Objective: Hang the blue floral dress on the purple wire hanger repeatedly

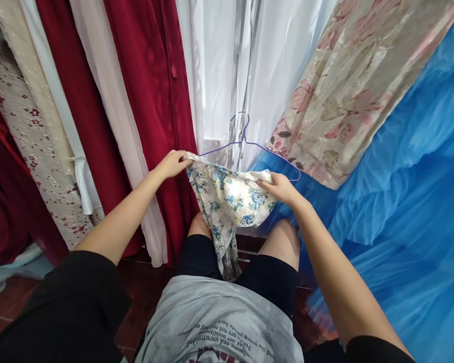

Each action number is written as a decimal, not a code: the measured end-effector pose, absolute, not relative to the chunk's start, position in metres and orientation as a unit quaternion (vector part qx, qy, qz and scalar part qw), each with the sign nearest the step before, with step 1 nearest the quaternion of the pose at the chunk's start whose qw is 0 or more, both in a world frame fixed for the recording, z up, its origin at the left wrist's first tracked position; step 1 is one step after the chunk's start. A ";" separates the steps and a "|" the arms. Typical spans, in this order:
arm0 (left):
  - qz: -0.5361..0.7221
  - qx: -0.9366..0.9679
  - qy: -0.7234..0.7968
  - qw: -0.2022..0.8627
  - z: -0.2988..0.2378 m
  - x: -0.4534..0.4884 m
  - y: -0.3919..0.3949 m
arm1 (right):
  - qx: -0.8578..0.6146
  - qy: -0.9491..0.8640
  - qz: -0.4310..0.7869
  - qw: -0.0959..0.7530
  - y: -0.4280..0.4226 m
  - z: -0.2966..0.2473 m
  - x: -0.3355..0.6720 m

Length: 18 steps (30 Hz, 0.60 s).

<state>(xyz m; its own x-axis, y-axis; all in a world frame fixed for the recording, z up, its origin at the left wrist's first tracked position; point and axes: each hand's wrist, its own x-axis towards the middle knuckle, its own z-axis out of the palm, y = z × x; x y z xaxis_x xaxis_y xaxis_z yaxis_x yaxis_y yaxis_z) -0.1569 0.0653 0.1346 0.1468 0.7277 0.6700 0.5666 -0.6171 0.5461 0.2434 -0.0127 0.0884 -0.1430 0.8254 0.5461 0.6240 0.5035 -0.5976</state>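
A white garment with blue and yellow flowers [245, 199] is stretched between my two hands, its longer part hanging down between my knees. My left hand [174, 164] pinches its upper left corner. At the upper right edge, my right hand [282, 187] grips the cloth between thumb and fingers. A thin purple hanger [267, 148] is just behind the garment. Its left arm runs to the cloth by my left hand, while its right end shows bare beyond my right hand. Whether the hanger's left end is inside the cloth, I cannot tell.
Long dark red cloth [147, 75] and pale pink cloth [109, 91] hang at the left. White cloth [215, 65] hangs straight ahead. To the right are a beige floral drape [348, 91] and bulky blue tulle [412, 201]. Dark red floor tiles [136, 297] show below.
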 end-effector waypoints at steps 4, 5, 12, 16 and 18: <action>0.402 0.829 0.388 0.021 0.156 -0.111 0.067 | -0.517 -0.761 0.063 0.388 -0.004 0.079 0.237; 0.398 0.835 0.379 0.022 0.158 -0.097 0.067 | -0.509 -0.767 0.058 0.388 -0.006 0.077 0.235; 0.456 0.808 0.373 -0.033 0.142 -0.049 0.070 | -0.470 -0.781 0.047 0.409 -0.034 0.076 0.258; 0.444 0.828 0.343 -0.019 0.141 -0.058 0.069 | -0.482 -0.757 0.028 0.440 -0.046 0.081 0.297; 0.424 0.841 0.336 -0.021 0.145 -0.061 0.066 | -0.497 -0.726 -0.005 0.476 -0.044 0.087 0.318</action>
<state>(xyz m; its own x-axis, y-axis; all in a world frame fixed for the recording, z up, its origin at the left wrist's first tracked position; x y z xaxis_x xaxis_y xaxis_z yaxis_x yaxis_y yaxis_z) -0.0606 0.0657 0.1451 0.4150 0.5473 0.7268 0.5836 -0.7730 0.2488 0.3178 -0.0439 0.0868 -0.0539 0.7164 0.6956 0.7265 0.5061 -0.4649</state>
